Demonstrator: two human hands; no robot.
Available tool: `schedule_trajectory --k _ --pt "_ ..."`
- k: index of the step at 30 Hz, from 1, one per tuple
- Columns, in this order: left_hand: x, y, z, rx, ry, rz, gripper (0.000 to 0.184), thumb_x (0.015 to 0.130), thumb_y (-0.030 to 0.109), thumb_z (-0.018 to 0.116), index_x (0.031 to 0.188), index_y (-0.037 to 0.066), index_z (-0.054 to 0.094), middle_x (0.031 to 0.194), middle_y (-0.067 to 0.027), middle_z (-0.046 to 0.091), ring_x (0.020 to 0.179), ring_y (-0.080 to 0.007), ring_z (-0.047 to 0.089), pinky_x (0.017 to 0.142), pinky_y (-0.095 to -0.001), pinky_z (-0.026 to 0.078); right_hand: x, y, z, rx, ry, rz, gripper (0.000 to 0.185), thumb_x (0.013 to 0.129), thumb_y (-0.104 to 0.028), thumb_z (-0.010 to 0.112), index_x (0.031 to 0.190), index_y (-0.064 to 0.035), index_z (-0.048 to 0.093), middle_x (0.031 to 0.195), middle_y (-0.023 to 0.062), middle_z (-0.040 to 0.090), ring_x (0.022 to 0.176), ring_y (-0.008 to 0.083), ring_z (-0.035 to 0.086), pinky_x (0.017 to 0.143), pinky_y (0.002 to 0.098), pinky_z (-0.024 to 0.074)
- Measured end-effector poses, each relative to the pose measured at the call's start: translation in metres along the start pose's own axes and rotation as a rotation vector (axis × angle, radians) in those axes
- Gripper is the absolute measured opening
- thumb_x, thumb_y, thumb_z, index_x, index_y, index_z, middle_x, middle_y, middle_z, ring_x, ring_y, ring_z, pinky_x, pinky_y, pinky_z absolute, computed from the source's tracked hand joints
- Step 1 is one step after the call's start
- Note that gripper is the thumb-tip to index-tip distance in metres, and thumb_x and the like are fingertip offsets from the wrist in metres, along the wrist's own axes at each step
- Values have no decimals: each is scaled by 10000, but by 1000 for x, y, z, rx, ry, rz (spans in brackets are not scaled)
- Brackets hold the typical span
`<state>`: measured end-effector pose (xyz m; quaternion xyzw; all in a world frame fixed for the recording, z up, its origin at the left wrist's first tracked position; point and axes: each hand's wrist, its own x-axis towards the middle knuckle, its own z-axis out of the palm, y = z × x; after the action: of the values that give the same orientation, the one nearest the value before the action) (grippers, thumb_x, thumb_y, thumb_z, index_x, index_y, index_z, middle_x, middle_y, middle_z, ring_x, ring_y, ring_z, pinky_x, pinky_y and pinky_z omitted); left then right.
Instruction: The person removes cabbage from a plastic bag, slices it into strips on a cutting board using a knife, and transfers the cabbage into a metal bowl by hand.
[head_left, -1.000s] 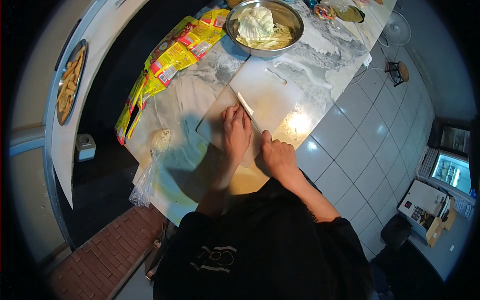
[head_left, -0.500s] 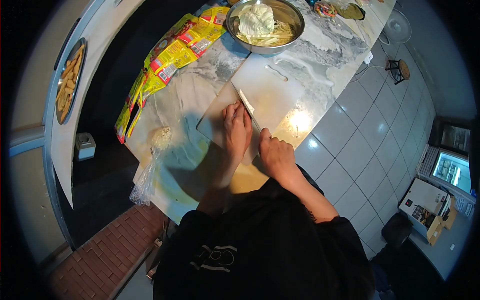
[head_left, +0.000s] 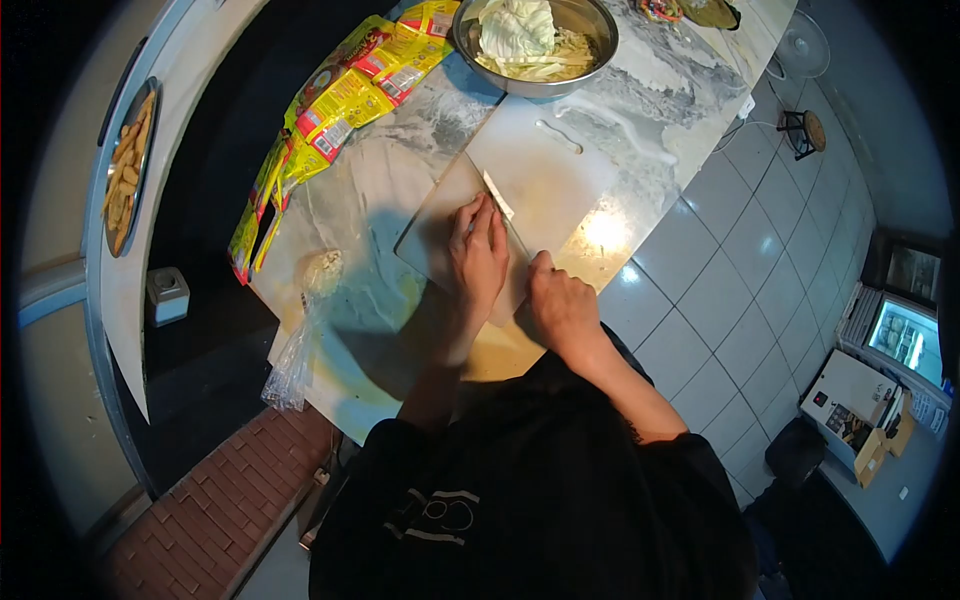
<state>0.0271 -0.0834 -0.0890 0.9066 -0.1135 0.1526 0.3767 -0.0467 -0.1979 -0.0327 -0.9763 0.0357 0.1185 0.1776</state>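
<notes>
Marble-patterned surface (head_left: 400, 150) through middle and top of frame, lamp glare strong near its right edge. Pale square-tiled floor (head_left: 735, 270) at right (dark grout lines, smaller glints of light). Small round stool (head_left: 815, 130) at upper right, beside dim blue-grey wall (head_left: 905, 130). Lit glass-fronted cabinet (head_left: 903, 335) at right edge. Reddish brick-patterned area (head_left: 225, 495) at lower left. Beige wall (head_left: 55, 215) along left edge. Frame corners dark.

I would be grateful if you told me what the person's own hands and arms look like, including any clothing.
The left hand and right hand are ungloved. Both forearms are uncovered below the short black sleeves of a black top, which bears a pale printed marking, too unclear to read.
</notes>
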Motion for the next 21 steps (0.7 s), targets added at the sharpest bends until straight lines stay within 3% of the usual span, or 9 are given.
schedule_trajectory --k 1,3,6,15,21 --pt "0 -2 0 3 -5 -1 248 903 53 614 1123 -56 655 1102 -178 629 1033 -348 615 859 -395 511 0 1 3 4 -3 2 132 944 -151 507 899 -32 471 640 194 658 586 354 684 525 437 556" --pt "0 -3 1 -3 3 15 248 907 65 618 1122 -50 662 1114 -179 636 1024 -344 627 850 -399 517 -1 4 8 -55 102 -48 89 835 -69 567 839 -38 484 573 134 645 523 268 684 464 356 548" --pt "-1 -5 1 -26 4 3 246 908 69 618 1121 -47 662 1113 -180 638 1033 -346 620 859 -399 511 -2 2 20 -70 83 -23 84 839 -67 565 833 -43 485 577 132 647 527 259 687 464 350 547" --pt "8 -4 -11 25 -60 35 237 894 38 632 1115 -42 668 1077 -172 653 1025 -345 604 890 -401 497 5 3 19 -12 126 -53 76 848 -67 561 851 -21 500 658 170 673 586 302 701 505 375 558" --pt "-4 -13 1 -62 28 62 237 909 43 609 1121 -47 668 1089 -176 659 1009 -345 600 892 -404 494 -3 0 -2 -35 83 -39 42 848 -54 549 862 -16 536 679 159 685 623 306 711 523 383 562"
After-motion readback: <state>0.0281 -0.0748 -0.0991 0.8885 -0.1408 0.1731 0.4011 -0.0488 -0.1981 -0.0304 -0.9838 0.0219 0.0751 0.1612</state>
